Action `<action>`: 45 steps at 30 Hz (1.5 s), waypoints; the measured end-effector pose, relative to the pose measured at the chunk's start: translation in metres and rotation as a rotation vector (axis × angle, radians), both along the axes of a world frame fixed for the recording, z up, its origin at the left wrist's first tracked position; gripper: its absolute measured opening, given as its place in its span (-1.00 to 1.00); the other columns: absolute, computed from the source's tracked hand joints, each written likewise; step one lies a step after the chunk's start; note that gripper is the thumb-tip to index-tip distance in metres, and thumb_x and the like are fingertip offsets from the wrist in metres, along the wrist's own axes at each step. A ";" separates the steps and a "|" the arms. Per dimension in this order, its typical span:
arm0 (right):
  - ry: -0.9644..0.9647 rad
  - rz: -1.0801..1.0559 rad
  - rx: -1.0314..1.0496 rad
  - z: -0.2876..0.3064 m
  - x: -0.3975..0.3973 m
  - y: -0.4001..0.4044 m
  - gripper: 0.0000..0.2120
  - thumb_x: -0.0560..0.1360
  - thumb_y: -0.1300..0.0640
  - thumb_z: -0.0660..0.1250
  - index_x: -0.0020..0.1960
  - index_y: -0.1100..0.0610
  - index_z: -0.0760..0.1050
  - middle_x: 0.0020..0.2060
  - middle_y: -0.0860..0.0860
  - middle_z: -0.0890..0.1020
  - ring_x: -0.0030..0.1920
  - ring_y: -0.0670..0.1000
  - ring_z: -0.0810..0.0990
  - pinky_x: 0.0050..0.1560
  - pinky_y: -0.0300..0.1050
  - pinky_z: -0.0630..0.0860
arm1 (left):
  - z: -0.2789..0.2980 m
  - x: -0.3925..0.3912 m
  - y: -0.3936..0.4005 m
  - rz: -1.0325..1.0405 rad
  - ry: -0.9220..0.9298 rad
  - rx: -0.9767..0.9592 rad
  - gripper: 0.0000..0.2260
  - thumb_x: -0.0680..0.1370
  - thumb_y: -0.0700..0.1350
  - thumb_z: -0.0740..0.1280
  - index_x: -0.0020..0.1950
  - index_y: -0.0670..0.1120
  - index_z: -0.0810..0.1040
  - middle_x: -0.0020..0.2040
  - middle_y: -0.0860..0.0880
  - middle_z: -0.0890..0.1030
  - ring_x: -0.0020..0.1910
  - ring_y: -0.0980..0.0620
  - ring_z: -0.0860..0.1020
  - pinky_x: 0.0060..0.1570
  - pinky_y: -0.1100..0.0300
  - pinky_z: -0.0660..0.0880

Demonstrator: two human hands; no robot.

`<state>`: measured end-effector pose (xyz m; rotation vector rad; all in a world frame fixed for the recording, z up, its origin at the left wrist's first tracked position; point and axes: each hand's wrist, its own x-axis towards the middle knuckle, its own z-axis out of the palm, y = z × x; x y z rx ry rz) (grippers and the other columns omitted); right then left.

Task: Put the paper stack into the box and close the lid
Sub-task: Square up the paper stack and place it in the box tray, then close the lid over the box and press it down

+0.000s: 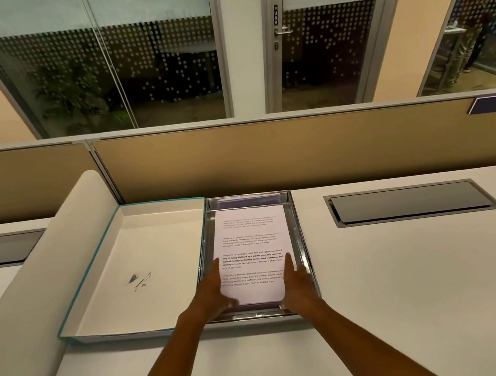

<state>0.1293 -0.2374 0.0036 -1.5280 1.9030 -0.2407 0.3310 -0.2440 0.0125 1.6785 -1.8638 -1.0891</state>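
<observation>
A stack of white printed paper [251, 240] lies inside a shiny silver box [299, 228] on the white desk. My left hand [213, 288] grips the stack's near left edge with the thumb on top. My right hand [294, 282] grips its near right edge the same way. The fingers below the stack are hidden. The box's lid [140, 263], white inside with a teal rim, lies upturned and open on the desk, touching the box's left side.
A tan partition panel [266, 151] runs right behind the box. A grey cable hatch [408, 202] is set into the desk to the right. A white curved divider [40, 274] rises left of the lid. Bare desk surface [423, 289] spreads to the right and front.
</observation>
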 end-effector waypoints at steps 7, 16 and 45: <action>-0.025 0.120 -0.223 0.002 0.024 0.018 -0.16 0.45 0.09 0.45 0.55 0.01 0.01 0.51 0.06 0.18 0.47 0.09 0.26 0.42 -0.02 0.39 | 0.008 0.038 0.025 0.660 0.283 -0.169 -0.66 0.51 -0.13 0.41 0.26 -0.17 0.51 0.07 -0.18 0.66 -0.02 -0.13 0.63 0.05 0.11 0.56; 0.017 0.442 -0.410 -0.003 0.091 0.042 -0.55 0.51 0.02 0.36 0.38 0.02 0.40 0.35 0.00 0.40 0.33 0.03 0.36 0.31 -0.11 0.33 | -0.009 0.102 0.080 1.231 0.529 -0.132 -0.78 0.61 -0.09 0.26 0.10 -0.24 0.53 0.00 -0.26 0.62 -0.04 -0.21 0.58 0.09 -0.13 0.56; -0.343 0.483 -0.333 -0.026 0.149 0.038 -0.88 0.54 0.24 0.33 -0.04 0.32 0.56 -0.09 0.05 0.48 -0.15 -0.11 0.46 -0.19 -0.46 0.34 | -0.012 0.149 0.098 1.090 1.101 0.082 -0.55 0.53 -0.09 0.38 0.36 -0.23 0.43 0.23 -0.17 0.56 0.29 -0.15 0.51 0.25 -0.05 0.47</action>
